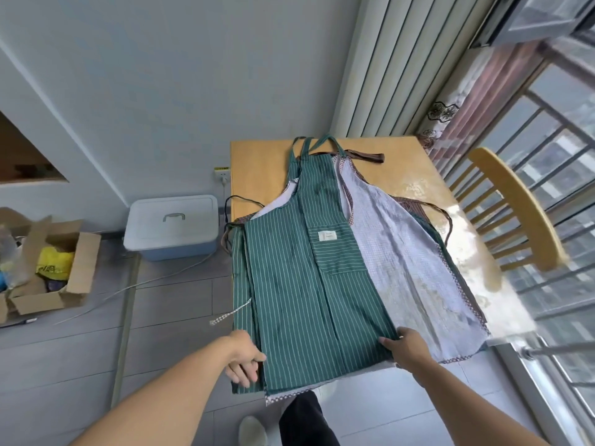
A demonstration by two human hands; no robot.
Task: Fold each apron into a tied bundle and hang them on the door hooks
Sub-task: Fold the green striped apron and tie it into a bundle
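A green white-striped apron [289, 284] lies lengthwise on the wooden table [257, 162], its right side folded over to the middle so the pocket with a white label faces up. Under it lies a pale lilac checked apron [402, 259] with brown-patterned trim, spread to the right. Green neck straps reach the table's far end, beside a brown strap [367, 156]. My left hand [246, 355] holds the green apron's lower left hem, fingers curled on the fabric. My right hand [402, 347] grips the folded hem at the lower right.
A wooden chair [515, 214] stands right of the table, by a barred window. Left of the table, on the tiled floor, sit a white-lidded blue storage box [174, 226] and an open cardboard box [48, 272] of clutter. A white cable runs across the floor.
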